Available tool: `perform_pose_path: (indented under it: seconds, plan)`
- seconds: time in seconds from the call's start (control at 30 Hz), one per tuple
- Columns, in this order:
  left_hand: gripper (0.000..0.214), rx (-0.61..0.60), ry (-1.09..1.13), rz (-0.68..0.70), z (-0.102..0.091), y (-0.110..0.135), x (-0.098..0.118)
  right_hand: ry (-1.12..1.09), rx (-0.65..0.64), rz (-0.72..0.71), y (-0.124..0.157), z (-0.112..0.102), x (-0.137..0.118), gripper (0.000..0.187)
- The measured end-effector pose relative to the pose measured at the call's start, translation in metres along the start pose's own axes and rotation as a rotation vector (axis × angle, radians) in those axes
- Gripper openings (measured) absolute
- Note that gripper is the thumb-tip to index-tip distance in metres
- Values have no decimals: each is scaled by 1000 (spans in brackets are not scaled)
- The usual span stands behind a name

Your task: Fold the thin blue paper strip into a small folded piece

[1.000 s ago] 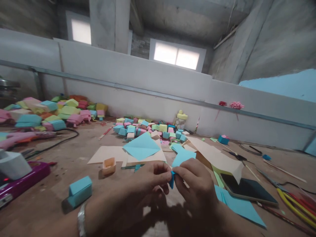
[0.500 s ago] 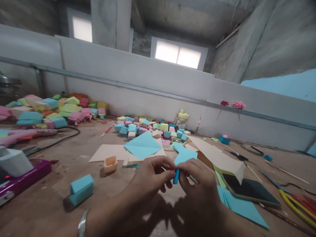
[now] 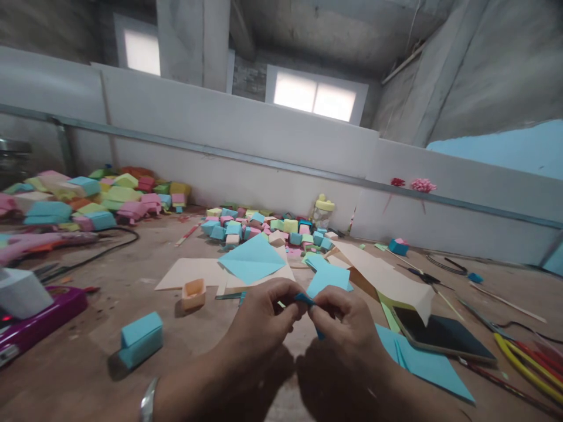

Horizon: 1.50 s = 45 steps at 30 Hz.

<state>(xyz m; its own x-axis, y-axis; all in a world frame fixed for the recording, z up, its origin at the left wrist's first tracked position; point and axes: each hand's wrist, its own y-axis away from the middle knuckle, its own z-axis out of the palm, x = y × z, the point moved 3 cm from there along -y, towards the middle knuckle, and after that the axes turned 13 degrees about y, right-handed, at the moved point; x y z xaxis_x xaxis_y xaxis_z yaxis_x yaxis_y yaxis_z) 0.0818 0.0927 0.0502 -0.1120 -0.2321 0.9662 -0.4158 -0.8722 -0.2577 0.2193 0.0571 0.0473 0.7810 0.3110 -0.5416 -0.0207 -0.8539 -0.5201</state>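
Note:
Both my hands meet low in the middle of the view over the brown table (image 3: 132, 275). My left hand (image 3: 264, 328) and my right hand (image 3: 347, 328) pinch a small folded blue paper piece (image 3: 305, 300) between thumbs and fingertips; most of it is hidden by the fingers. A metal bangle (image 3: 148, 401) sits on my left wrist. Just beyond the hands lie loose blue paper sheets (image 3: 253, 258) on peach paper sheets (image 3: 193, 272).
A blue paper box (image 3: 139, 339) and a small peach open box (image 3: 194, 294) lie to the left. Piles of coloured paper boxes (image 3: 264, 228) line the back. A dark tablet (image 3: 440, 337), scissors (image 3: 422, 275), coloured sticks (image 3: 523, 363) lie right; a purple device (image 3: 39, 322) left.
The blue piece has turned from upright between my fingertips to lying flatter, and my hands have closed tighter together around it. The view has barely shifted.

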Motion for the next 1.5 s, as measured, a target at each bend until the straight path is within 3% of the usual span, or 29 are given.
perform_pose_path:
  seconds: [0.3,0.47,0.77,1.0,1.27,1.5]
  plan:
    - [4,-22,26,2,0,0,-5,-163,-92,172,0,3,1,14]
    - [5,-15,85,-71,2,-2,-12,-293,-143,304,4,13,5,13]
    - [8,36,154,-126,-1,-2,-16,-489,-115,365,3,18,9,5]
    - [10,-19,263,-164,4,-5,-29,-667,-128,485,8,25,7,8]
    - [10,-32,322,-171,3,-4,-23,-679,-128,394,3,17,5,9]
    - [16,-87,459,-202,6,-3,-21,-745,-157,412,1,17,9,8]
